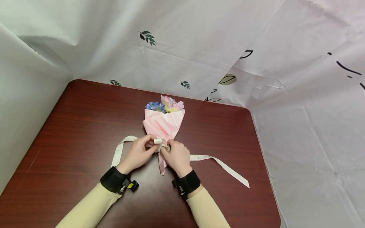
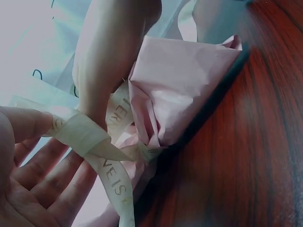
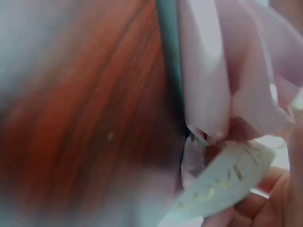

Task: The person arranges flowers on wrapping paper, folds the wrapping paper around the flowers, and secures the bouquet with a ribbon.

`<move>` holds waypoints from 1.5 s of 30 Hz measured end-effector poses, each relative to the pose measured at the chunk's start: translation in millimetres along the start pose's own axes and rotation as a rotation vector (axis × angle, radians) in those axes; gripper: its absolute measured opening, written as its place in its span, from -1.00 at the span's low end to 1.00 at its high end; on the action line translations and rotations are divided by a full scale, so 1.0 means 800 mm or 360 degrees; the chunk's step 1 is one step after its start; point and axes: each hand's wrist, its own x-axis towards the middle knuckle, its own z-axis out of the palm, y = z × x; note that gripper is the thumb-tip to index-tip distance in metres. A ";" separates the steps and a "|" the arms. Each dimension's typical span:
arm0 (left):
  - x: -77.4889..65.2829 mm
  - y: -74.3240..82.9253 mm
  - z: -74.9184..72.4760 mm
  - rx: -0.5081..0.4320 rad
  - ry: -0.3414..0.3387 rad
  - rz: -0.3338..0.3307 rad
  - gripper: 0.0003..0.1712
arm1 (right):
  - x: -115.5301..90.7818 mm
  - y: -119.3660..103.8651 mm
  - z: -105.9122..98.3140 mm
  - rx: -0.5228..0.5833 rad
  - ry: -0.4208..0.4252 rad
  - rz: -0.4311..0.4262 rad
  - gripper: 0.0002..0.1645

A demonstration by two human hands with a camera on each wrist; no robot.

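A small bouquet wrapped in pink paper [image 1: 163,123] lies on the table, a pink flower [image 1: 172,105] and a blue flower [image 1: 155,106] showing at its top. White ribbon [image 2: 80,137] with printed letters goes round the gathered neck of the wrap. My left hand [image 1: 139,152] pinches a loop of this ribbon between thumb and fingers at the front of the neck. Close beside it, my right hand [image 1: 177,155] pinches ribbon at the knot area; its fingertips are partly hidden. The right wrist view shows lettered ribbon [image 3: 222,178] crossing below the paper folds.
One ribbon tail [image 1: 117,155] curves out past the left forearm, and another tail [image 1: 229,170] stretches right across the brown table [image 1: 222,129]. White cloth [image 1: 182,38] with leaf prints hangs behind and beside the table. Each wrist wears a black strap with a camera.
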 end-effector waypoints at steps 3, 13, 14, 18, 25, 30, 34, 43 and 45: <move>0.000 -0.001 0.001 -0.0003 0.0015 -0.0004 -0.88 | -0.010 0.009 -0.006 0.0106 -0.0011 -0.0065 -0.81; -0.001 -0.004 0.003 -0.0021 0.0009 0.0000 -0.89 | -0.019 0.020 -0.008 0.0362 0.0026 -0.0067 -0.69; -0.001 -0.004 0.004 -0.0025 0.0003 0.0006 -0.89 | -0.018 0.019 -0.007 0.0354 0.0054 -0.0047 -0.69; -0.001 -0.001 0.007 -0.0034 -0.0031 0.0031 -0.88 | -0.013 0.014 -0.003 0.0192 0.0215 0.0024 -0.84; -0.001 -0.001 0.008 -0.0012 -0.0061 0.0057 -0.88 | 0.001 0.006 0.002 -0.0015 0.0241 0.0112 -0.50; -0.001 -0.004 0.008 0.0003 -0.0032 0.0061 -0.88 | -0.002 0.006 -0.002 -0.0026 0.0185 0.0041 -0.75; 0.000 -0.005 0.010 -0.0002 -0.0005 0.0084 -0.86 | -0.017 0.009 -0.016 0.0054 0.0160 -0.0052 -0.52; 0.002 -0.006 0.012 0.0034 -0.0030 0.0127 -0.83 | -0.035 -0.006 -0.046 0.0449 0.0253 -0.0290 -0.25; 0.002 -0.006 0.013 0.0067 -0.0040 0.0148 -0.81 | -0.032 -0.010 -0.046 0.0474 0.0301 -0.0348 -0.34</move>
